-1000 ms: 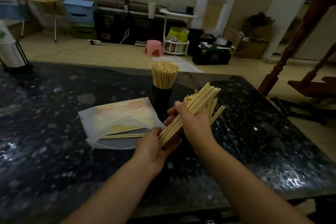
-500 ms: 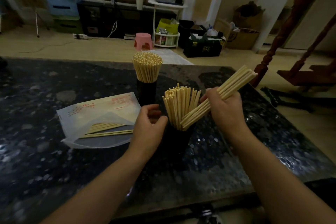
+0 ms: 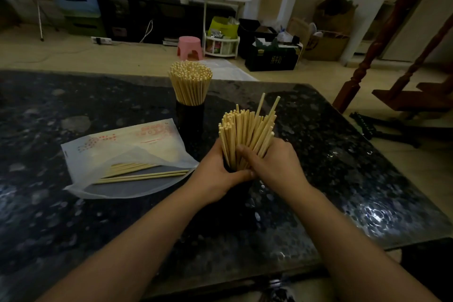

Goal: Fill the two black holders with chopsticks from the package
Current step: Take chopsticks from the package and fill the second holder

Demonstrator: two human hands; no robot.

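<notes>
Two black holders stand on the dark speckled table [image 3: 343, 154]. The far holder [image 3: 190, 115] is packed with upright chopsticks [image 3: 190, 81]. The near holder [image 3: 235, 193] is mostly hidden behind my hands; a bundle of chopsticks [image 3: 245, 132] rises from it, a few sticking up higher and slanting right. My left hand [image 3: 215, 174] wraps around the near holder's left side. My right hand [image 3: 272, 164] grips the bundle from the right, thumb across its front. The white plastic package [image 3: 117, 147] lies flat to the left with a few chopsticks [image 3: 142, 174] poking out of its open end.
The table's far edge runs just behind the full holder, and its right edge slants toward a wooden stair post [image 3: 355, 81]. Beyond lie a pink stool [image 3: 190, 48], boxes and shelves on the floor.
My right hand has brought its handful of chopsticks down into the near holder's bundle. My left hand has moved from beside the holder to wrapping around it.
</notes>
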